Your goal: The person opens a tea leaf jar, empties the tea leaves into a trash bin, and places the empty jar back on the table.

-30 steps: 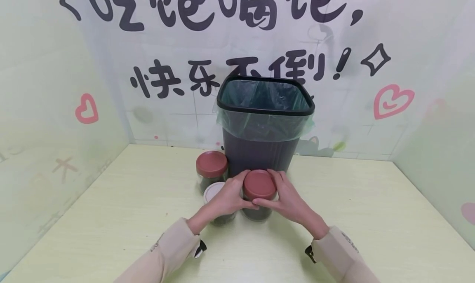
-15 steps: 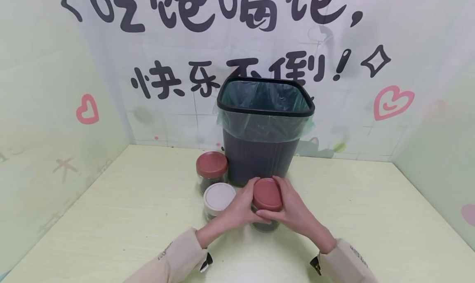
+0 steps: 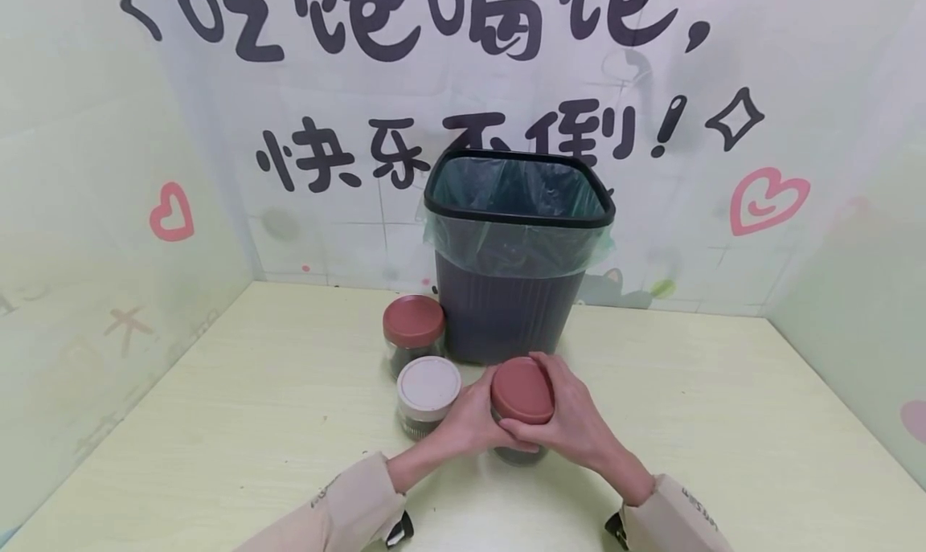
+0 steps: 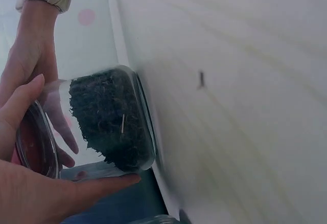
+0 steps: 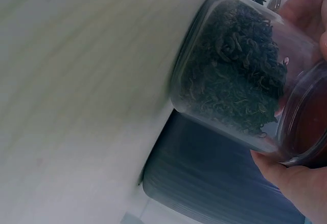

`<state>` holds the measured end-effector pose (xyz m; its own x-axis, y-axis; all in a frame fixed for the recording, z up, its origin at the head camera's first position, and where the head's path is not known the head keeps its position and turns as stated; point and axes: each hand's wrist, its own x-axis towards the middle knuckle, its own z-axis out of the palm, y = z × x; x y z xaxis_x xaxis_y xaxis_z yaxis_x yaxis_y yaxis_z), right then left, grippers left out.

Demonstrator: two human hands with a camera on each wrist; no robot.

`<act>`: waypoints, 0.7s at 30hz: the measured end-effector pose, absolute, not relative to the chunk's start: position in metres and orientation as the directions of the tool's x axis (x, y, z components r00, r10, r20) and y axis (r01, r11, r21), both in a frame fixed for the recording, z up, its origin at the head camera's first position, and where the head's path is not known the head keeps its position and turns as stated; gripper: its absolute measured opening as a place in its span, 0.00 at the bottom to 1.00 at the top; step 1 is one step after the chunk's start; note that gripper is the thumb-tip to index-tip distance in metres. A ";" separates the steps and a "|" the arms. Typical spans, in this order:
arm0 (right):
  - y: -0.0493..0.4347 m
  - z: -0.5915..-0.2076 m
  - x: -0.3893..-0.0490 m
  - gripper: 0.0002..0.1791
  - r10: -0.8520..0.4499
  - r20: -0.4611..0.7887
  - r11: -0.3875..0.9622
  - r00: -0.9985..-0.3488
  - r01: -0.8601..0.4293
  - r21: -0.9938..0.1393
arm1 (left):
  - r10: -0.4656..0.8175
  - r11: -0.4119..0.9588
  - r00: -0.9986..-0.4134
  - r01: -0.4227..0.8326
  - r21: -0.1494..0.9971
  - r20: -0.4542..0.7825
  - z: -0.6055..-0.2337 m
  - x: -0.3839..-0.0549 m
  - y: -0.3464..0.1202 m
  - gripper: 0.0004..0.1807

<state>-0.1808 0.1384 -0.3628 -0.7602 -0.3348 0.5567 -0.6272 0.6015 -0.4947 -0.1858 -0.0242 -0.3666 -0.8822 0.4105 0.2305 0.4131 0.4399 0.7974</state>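
A clear jar (image 5: 237, 70) of dark, dried, curled leaves, like loose tea, stands upright on the table (image 3: 253, 423) in front of the bin. Its red-brown lid (image 3: 522, 390) is on. My left hand (image 3: 473, 422) grips the jar from the left and my right hand (image 3: 579, 419) from the right, fingers and thumbs curled about the lid and upper sides. In the head view the hands hide most of the jar's body. Close by my left hand is a second jar with a white lid (image 3: 429, 387); behind it stands another with a red-brown lid (image 3: 413, 320).
Behind the held jar is a dark grey bin (image 3: 502, 311) with a black rim and a translucent green liner (image 3: 506, 247). A printed backdrop (image 3: 325, 239) closes off the back and both sides of the table.
Both hands have brought the held jar toward me and slightly to the right, away from the bin. More of the white-lidded jar now shows. The other jars and the bin have stayed put.
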 end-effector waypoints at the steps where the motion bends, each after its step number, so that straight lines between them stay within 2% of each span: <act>1: 0.139 -0.363 -0.181 0.42 -0.339 0.565 0.597 -0.753 -0.636 -0.489 | 0.411 0.437 -0.882 0.411 0.800 0.229 -0.367 -0.186 -0.024 0.49; 21: 0.141 -0.362 -0.183 0.41 -0.369 0.580 0.553 -0.727 -0.673 -0.491 | 0.417 0.461 -0.890 0.384 0.800 0.187 -0.365 -0.187 -0.029 0.48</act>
<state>-0.1827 0.1408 -0.3623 -0.7265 -0.3685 0.5800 -0.6728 0.5530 -0.4914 -0.1869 -0.0285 -0.3646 -0.8896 0.4165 0.1873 0.3844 0.4614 0.7996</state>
